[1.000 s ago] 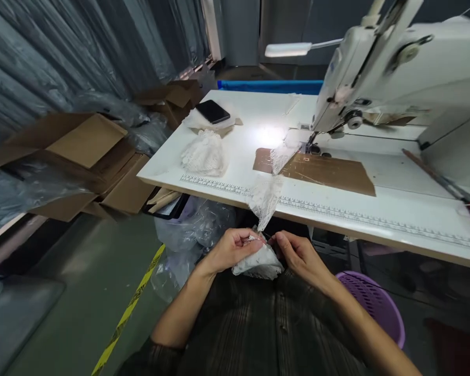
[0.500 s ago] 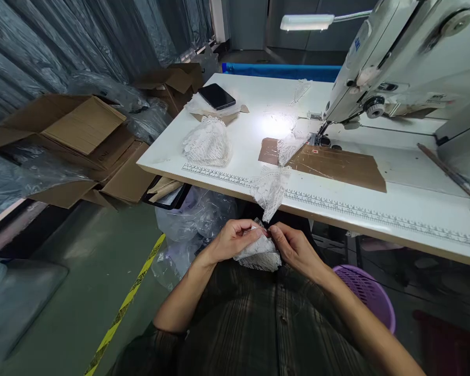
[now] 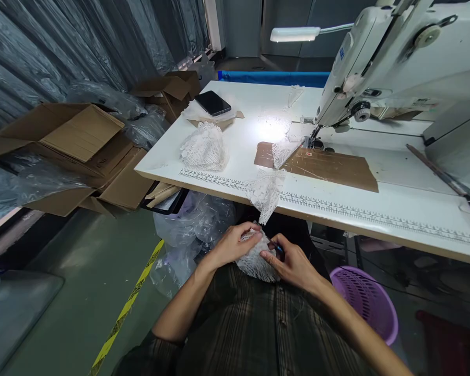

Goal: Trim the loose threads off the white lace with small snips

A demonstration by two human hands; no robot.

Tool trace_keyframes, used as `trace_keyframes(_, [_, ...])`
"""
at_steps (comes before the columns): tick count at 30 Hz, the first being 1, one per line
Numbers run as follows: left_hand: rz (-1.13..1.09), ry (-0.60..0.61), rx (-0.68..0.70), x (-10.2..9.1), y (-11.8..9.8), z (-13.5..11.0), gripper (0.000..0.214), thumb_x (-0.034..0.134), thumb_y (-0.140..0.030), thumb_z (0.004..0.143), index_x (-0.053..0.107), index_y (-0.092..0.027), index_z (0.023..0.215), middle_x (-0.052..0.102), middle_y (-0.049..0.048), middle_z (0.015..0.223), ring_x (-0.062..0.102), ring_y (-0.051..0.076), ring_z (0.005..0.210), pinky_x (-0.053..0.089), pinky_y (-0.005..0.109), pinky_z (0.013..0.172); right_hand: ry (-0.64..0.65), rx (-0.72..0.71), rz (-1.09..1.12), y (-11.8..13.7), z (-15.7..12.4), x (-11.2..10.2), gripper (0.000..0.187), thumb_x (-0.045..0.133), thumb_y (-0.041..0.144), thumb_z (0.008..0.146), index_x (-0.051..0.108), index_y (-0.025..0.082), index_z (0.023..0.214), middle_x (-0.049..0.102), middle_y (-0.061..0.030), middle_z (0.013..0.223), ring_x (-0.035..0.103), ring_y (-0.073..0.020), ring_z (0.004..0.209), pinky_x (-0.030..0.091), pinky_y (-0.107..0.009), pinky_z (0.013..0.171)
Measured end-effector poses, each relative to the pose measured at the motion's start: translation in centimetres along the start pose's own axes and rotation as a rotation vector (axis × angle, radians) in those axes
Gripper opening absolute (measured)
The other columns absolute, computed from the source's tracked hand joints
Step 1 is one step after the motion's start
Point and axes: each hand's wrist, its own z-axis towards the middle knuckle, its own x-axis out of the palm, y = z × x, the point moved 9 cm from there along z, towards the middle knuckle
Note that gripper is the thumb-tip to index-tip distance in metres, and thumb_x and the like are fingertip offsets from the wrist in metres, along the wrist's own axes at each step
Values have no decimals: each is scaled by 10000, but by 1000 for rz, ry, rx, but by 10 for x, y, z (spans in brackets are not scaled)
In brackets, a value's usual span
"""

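In my lap, just below the table edge, lies a white lace piece [image 3: 256, 262]. My left hand [image 3: 235, 244] pinches its upper edge between thumb and fingers. My right hand [image 3: 293, 263] is closed around small dark thread snips [image 3: 278, 249], their tip pointing at the lace near my left fingertips. Most of the snips is hidden by the fingers. Above my hands, another strip of white lace [image 3: 265, 194] hangs over the table edge, joined in a chain to lace [image 3: 284, 152] running up to the needle area of the sewing machine [image 3: 348, 99].
A pile of white lace [image 3: 204, 149] sits on the left of the white table [image 3: 235, 156], with a black phone [image 3: 213, 103] behind it. Brown card [image 3: 332, 169] lies by the needle. Cardboard boxes [image 3: 82, 133] stand left; a purple basket [image 3: 364, 303] is below right.
My right hand has drawn slightly back from the lace, and the dark snips now show in it. My left hand keeps its pinch. The whole view has shifted slightly.
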Motion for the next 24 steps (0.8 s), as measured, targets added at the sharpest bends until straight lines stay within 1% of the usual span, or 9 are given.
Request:
trace_keyframes(4, [236, -170, 122, -13, -21, 4, 358, 762, -419, 718, 666, -176, 963, 683, 26, 839, 615, 161, 762, 486, 281, 734, -172, -23, -78, 5, -2, -27, 229, 533, 424, 908, 537, 199, 868, 587, -4, 733, 513, -142, 607, 406, -266, 586])
trace_keyframes(9, [313, -317, 275, -18, -63, 0, 243, 601, -358, 862, 592, -172, 706, 564, -17, 601, 500, 101, 552, 421, 234, 583, -329, -140, 55, 44, -1, -61, 210, 526, 372, 921, 514, 208, 791, 539, 14, 653, 470, -122, 573, 396, -241, 547])
trace_keyframes(11, [404, -247, 401, -2, -77, -6, 245, 570, -275, 862, 568, -176, 638, 547, -8, 570, 490, 107, 539, 405, 248, 576, -361, -179, 77, 58, 1, -65, 212, 540, 377, 911, 519, 207, 786, 531, 13, 643, 468, -121, 573, 404, -241, 551])
trace_keyframes(13, [506, -99, 533, 24, -83, -16, 231, 553, -207, 836, 572, -182, 607, 569, 13, 576, 509, 127, 558, 407, 272, 595, -392, -148, 48, 63, 2, -65, 228, 587, 412, 876, 527, 205, 803, 535, 14, 633, 471, -123, 563, 409, -243, 547])
trace_keyframes(17, [545, 157, 679, 57, -79, -38, 229, 538, -190, 838, 601, -191, 617, 599, 30, 597, 533, 148, 583, 431, 303, 639, -465, -7, -79, 53, 2, -64, 237, 611, 426, 834, 565, 194, 836, 541, 28, 579, 436, -112, 486, 373, -244, 494])
trace_keyframes(19, [464, 153, 665, 49, -77, -39, 189, 592, -265, 845, 631, -189, 677, 617, 33, 643, 557, 157, 626, 453, 313, 683, -420, -8, -74, 50, 2, -60, 206, 553, 386, 867, 596, 186, 837, 558, 21, 578, 436, -112, 484, 367, -242, 493])
trace_keyframes(21, [353, 1, 569, 23, -74, -28, 189, 655, -371, 821, 665, -184, 796, 652, 63, 780, 598, 186, 752, 475, 332, 758, -323, -67, -17, 52, 1, -54, 205, 525, 351, 887, 621, 179, 831, 602, 0, 634, 481, -122, 540, 393, -241, 533])
trace_keyframes(23, [189, -124, 420, -4, -64, -14, 349, 666, -480, 801, 673, -175, 971, 658, 107, 979, 612, 225, 923, 483, 356, 843, -208, -141, 60, 59, -1, -45, 207, 533, 338, 894, 645, 174, 834, 632, -14, 697, 521, -134, 612, 416, -241, 581])
trace_keyframes(24, [75, -108, 344, -9, -58, -7, 442, 640, -538, 806, 662, -172, 1053, 648, 124, 1064, 609, 240, 990, 482, 366, 875, -149, -170, 98, 63, -4, -40, 210, 538, 336, 898, 655, 173, 835, 636, -14, 715, 525, -135, 629, 419, -239, 591])
